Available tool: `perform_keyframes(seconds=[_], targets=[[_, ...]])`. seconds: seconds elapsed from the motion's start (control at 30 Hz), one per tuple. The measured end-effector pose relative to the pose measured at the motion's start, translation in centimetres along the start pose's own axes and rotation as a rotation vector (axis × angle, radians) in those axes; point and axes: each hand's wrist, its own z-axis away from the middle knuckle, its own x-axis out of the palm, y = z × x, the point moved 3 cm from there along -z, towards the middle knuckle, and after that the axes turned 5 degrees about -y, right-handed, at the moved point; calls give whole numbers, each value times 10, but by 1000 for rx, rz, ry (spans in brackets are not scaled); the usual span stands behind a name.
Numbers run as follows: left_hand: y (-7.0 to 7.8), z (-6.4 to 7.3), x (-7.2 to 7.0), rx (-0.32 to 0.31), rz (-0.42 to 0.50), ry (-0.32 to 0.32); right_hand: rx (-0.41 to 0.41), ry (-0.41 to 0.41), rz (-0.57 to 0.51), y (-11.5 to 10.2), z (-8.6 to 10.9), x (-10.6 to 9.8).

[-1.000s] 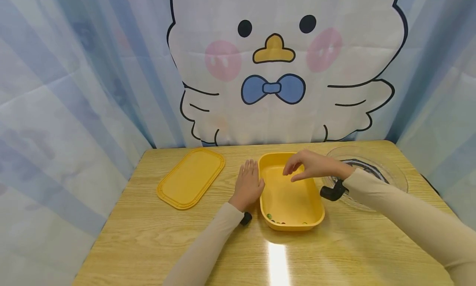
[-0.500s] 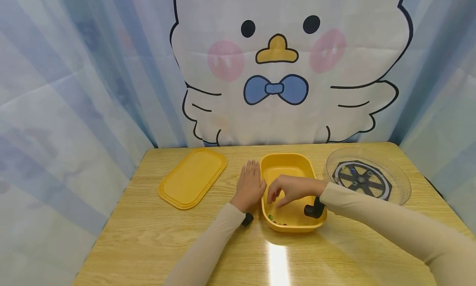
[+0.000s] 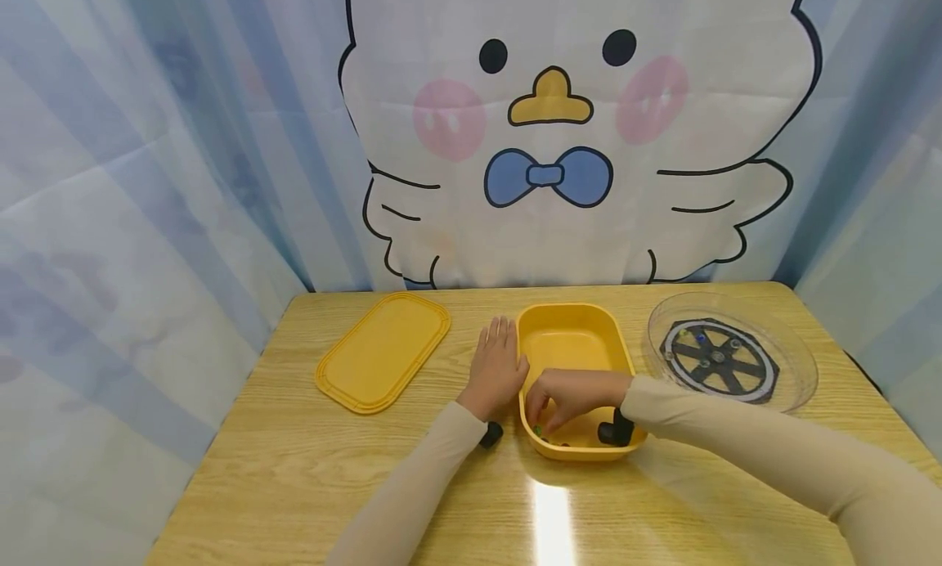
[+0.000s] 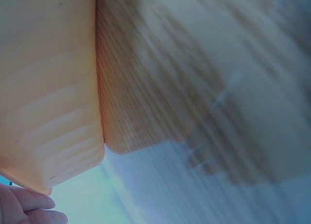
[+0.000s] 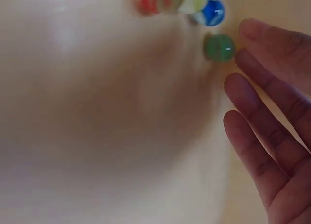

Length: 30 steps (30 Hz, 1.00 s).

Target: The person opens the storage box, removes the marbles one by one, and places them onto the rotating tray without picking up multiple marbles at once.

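Observation:
My left hand (image 3: pixel 495 374) lies with straight fingers along the left side of the yellow plastic bin (image 3: pixel 574 347). In the left wrist view, its fingertips (image 4: pixel 46 216) show at the bin's rim. My right hand (image 3: pixel 577 394) reaches down into the bin's near left corner. A green glass marble (image 5: pixel 220 47) sits right at the tips of its thumb and index finger, not between them. Beyond that marble are a blue marble (image 5: pixel 213 12), a pale yellow marble (image 5: pixel 194 1) and a red marble (image 5: pixel 146 1), clustered on the bin's floor.
To the right stands a round clear dish (image 3: pixel 798 357) over a black-and-white wheel-like pattern, with several marbles in it, one a blue marble (image 3: pixel 701 338). A flat yellow lid (image 3: pixel 384 353) lies on the wooden table (image 3: pixel 309 476) at left. A printed curtain (image 3: pixel 545 239) hangs behind.
My right hand has moved from the bin's far part toward me, down to its near left corner by the green marble. The clear dish is now uncovered by the arm. My left hand stays put.

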Motion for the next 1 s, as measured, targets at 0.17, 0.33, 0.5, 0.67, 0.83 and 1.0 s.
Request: perform_keyframes(seconds=[0.17,0.33,0.5,0.67,0.83,1.0], targets=[[1,1,1,7,-9,4,-14,-26,38,1,-2,5],[2,2,-1,1,-20,6,-8,-57,60,3,-4,9],[4,2,-2,-7,-26,2,-32,-51,52,7,-4,11],[4,1,-1,-16,-38,1,-74,-37,49,14,-2,14],[3,0,1,-15,-56,15,-82,-27,27,14,-1,12],[4,0,3,-22,-79,27,-61,-24,-9,11,1,11]])
